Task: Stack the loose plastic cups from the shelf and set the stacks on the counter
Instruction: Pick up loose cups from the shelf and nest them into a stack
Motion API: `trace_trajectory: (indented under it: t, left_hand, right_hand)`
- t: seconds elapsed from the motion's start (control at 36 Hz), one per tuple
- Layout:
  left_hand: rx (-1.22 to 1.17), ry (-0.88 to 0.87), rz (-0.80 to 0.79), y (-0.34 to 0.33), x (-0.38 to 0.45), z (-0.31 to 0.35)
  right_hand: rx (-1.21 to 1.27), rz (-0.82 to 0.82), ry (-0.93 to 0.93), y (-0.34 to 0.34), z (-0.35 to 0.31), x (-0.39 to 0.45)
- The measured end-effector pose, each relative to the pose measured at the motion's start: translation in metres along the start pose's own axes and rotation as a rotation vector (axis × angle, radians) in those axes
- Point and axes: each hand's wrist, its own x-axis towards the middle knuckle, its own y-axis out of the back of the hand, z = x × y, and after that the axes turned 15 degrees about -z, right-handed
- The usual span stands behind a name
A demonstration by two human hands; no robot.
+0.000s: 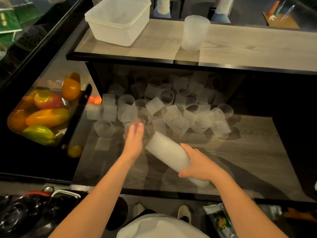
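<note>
Several loose ribbed clear plastic cups lie jumbled on the lower wooden shelf, reaching back under the counter. My right hand grips a tilted stack of cups, its open end pointing up and left. My left hand reaches forward, blurred, its fingers on a single clear cup at the front of the pile; whether it grips that cup is unclear. On the wooden counter above stands one upright stack of cups.
A white plastic tub sits at the counter's left end. A black perforated metal basket with orange, red and green peppers hangs at the left. Black bags lie on the floor at the lower left. My shoes show below the shelf edge.
</note>
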Motion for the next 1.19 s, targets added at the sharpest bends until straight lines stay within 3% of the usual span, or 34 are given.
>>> trace_trajectory:
  t: [0.06,0.08,0.17,0.31,0.42,0.5,0.58,0.75,0.89,0.97,1.08,1.14,1.19]
  left_hand:
    - [0.022,0.147,0.383,0.012,0.023,-0.007]
    - [0.056,0.26,0.444,0.018,0.033,-0.011]
    - [0.175,0.468,0.292,0.03,0.054,-0.023]
    - [0.057,0.423,0.167,0.035,0.052,-0.039]
    - [-0.581,0.331,0.017,0.037,0.031,-0.049]
    - [-0.83,0.256,-0.068,0.033,0.013,-0.044]
    - [-0.953,0.193,-0.057,0.032,0.005,-0.038]
    - [-1.046,0.135,0.109,0.05,0.002,-0.036]
    - [-0.96,0.007,0.045,0.059,0.001,-0.03]
    - [-0.68,0.052,0.029,0.059,0.001,-0.028]
    - [-0.405,0.057,-0.129,0.063,-0.005,-0.03]
    - [-0.313,0.014,0.012,0.071,-0.002,-0.031]
    - [-0.059,0.07,0.28,0.084,0.012,-0.037]
  right_hand:
    - [0.018,0.021,-0.019,0.0,0.001,0.0]
    - [0.023,0.026,-0.028,0.0,0.001,-0.001]
    - [0.018,0.025,-0.056,0.0,0.001,-0.001]
    - [0.078,0.022,-0.051,0.001,-0.002,0.003]
    - [0.124,-0.006,-0.043,-0.002,-0.009,0.012]
    - [0.173,-0.009,-0.028,-0.004,-0.019,0.02]
    - [0.218,0.008,-0.011,-0.001,-0.031,0.027]
    - [0.166,0.001,0.054,0.006,-0.052,0.037]
    - [0.007,-0.071,0.076,0.004,-0.067,0.043]
    - [-0.058,-0.079,0.089,0.0,-0.074,0.047]
    - [-0.106,-0.03,0.071,0.002,-0.077,0.051]
    - [-0.111,-0.005,0.065,0.003,-0.078,0.052]
    - [-0.091,0.01,0.06,0.004,-0.079,0.053]
